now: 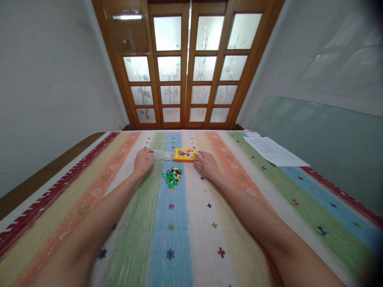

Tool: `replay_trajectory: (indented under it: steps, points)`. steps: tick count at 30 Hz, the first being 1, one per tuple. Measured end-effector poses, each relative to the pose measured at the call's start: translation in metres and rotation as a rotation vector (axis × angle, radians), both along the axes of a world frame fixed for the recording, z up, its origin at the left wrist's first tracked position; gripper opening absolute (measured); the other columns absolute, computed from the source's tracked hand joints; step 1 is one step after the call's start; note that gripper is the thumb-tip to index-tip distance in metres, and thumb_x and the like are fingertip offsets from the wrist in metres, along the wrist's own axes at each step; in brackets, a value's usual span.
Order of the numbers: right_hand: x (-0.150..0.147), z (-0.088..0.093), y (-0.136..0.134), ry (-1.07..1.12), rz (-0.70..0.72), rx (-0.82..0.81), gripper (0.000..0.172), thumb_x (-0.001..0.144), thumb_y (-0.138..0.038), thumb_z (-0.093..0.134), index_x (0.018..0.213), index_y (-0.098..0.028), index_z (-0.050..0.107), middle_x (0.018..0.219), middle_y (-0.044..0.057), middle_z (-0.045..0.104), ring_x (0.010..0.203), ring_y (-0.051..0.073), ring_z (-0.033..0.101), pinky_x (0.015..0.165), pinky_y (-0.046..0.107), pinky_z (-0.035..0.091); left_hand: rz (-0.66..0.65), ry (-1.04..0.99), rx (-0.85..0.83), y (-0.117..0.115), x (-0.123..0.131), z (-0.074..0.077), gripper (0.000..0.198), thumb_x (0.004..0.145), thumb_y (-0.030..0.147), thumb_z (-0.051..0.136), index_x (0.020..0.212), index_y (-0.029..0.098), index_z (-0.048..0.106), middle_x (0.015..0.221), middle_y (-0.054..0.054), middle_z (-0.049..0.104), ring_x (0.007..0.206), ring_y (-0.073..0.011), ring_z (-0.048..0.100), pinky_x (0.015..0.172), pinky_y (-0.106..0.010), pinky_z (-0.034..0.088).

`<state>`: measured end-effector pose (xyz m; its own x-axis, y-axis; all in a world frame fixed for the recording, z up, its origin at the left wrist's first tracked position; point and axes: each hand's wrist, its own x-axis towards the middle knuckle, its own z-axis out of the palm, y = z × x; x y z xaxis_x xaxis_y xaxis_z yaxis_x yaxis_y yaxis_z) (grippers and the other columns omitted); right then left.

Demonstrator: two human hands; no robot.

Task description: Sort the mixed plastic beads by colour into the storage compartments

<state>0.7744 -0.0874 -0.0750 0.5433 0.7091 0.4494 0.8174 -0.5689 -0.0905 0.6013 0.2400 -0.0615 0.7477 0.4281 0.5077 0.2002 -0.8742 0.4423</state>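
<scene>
A yellow-orange box [180, 160] with a printed picture label lies flat on the striped tablecloth. My right hand [207, 164] has its fingers and thumb on the box's right edge. Against the box's left side lies a clear plastic container [159, 155], its exact shape hard to make out. The fingers of my left hand [144, 161] are curled at the container's left part and hide some of it. Just nearer to me, between the hands, is a loose pile of small building bricks [172, 177], mostly green, with blue, brown, white and yellow pieces.
The patterned tablecloth [170, 235] covers the table. Printed paper sheets [273, 151] lie at the far right, next to a frosted glass panel [323, 135] against the wall. Wooden doors with glass panes [185, 63] stand beyond the table.
</scene>
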Motion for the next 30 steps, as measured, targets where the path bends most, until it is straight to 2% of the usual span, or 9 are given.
replay_trajectory:
  steps: [2,4,7,10,13,15,20,25,30]
  points:
    - [-0.005,0.001,0.004,-0.007,-0.03,-0.012,0.045,0.101,-0.038,0.055,0.141,-0.02,0.061,0.148,0.017,0.055,0.134,0.034,0.05,0.114,0.049,0.036,0.135,0.027,0.025,0.04,-0.008,-0.003,0.043,0.094,0.036,0.05,0.129,0.017,0.065,0.139,-0.015,0.062,0.135,-0.0324,0.051,0.121,-0.05,0.035]
    - [-0.008,0.001,0.006,0.001,-0.044,-0.033,0.045,0.101,-0.04,0.056,0.142,-0.021,0.06,0.148,0.017,0.055,0.134,0.035,0.05,0.113,0.049,0.037,0.176,0.114,0.015,0.068,-0.013,-0.01,0.058,0.093,0.04,0.055,0.142,0.009,0.055,0.152,-0.022,0.052,0.144,-0.0357,0.042,0.123,-0.055,0.027]
    - [-0.007,-0.001,0.006,0.023,-0.005,-0.066,0.046,0.101,-0.042,0.056,0.143,-0.023,0.06,0.149,0.016,0.054,0.136,0.034,0.049,0.114,0.049,0.036,0.203,0.29,-0.046,0.08,-0.015,-0.024,0.069,0.094,0.053,0.052,0.147,0.009,0.05,0.158,-0.028,0.043,0.149,-0.0415,0.037,0.122,-0.062,0.024]
    - [-0.002,-0.001,0.001,0.038,0.007,-0.068,0.046,0.102,-0.042,0.056,0.143,-0.022,0.06,0.149,0.016,0.054,0.137,0.033,0.049,0.115,0.048,0.036,0.285,0.295,-0.023,0.066,-0.01,-0.037,0.07,0.095,0.058,0.044,0.149,0.013,0.051,0.161,-0.029,0.038,0.15,-0.0458,0.036,0.119,-0.067,0.025]
    - [0.005,0.001,-0.006,0.057,-0.031,-0.052,0.045,0.101,-0.04,0.056,0.142,-0.021,0.062,0.148,0.016,0.056,0.135,0.032,0.051,0.115,0.046,0.037,0.314,0.223,-0.015,0.043,-0.004,-0.043,0.069,0.094,0.058,0.047,0.148,0.016,0.051,0.158,-0.027,0.043,0.145,-0.0463,0.042,0.116,-0.066,0.031]
    - [0.011,0.004,-0.013,0.079,-0.064,-0.047,0.044,0.101,-0.038,0.055,0.14,-0.02,0.063,0.147,0.015,0.057,0.133,0.031,0.052,0.114,0.044,0.038,0.303,0.208,-0.004,0.028,0.0,-0.042,0.068,0.094,0.059,0.048,0.148,0.018,0.053,0.156,-0.026,0.046,0.143,-0.0458,0.045,0.115,-0.065,0.034]
    - [0.021,0.008,-0.028,0.123,-0.131,-0.058,0.04,0.1,-0.036,0.054,0.134,-0.018,0.066,0.141,0.015,0.06,0.129,0.029,0.054,0.112,0.04,0.039,0.321,0.361,0.057,-0.001,0.01,-0.031,0.071,0.098,0.059,0.04,0.153,0.015,0.048,0.155,-0.025,0.046,0.14,-0.0425,0.049,0.113,-0.056,0.039]
    - [0.019,0.005,-0.03,0.117,-0.175,-0.056,0.04,0.099,-0.034,0.055,0.134,-0.019,0.065,0.14,0.016,0.06,0.129,0.031,0.053,0.112,0.042,0.038,0.344,0.35,0.073,-0.01,0.013,-0.029,0.071,0.099,0.058,0.038,0.154,0.013,0.047,0.157,-0.025,0.044,0.14,-0.0406,0.048,0.115,-0.053,0.037]
    - [0.014,0.004,-0.028,0.1,-0.189,-0.032,0.039,0.098,-0.032,0.055,0.134,-0.019,0.064,0.137,0.016,0.062,0.128,0.032,0.053,0.113,0.046,0.036,0.322,0.286,0.084,-0.009,0.01,-0.032,0.07,0.099,0.055,0.04,0.153,0.011,0.048,0.16,-0.026,0.04,0.144,-0.0417,0.043,0.118,-0.058,0.032]
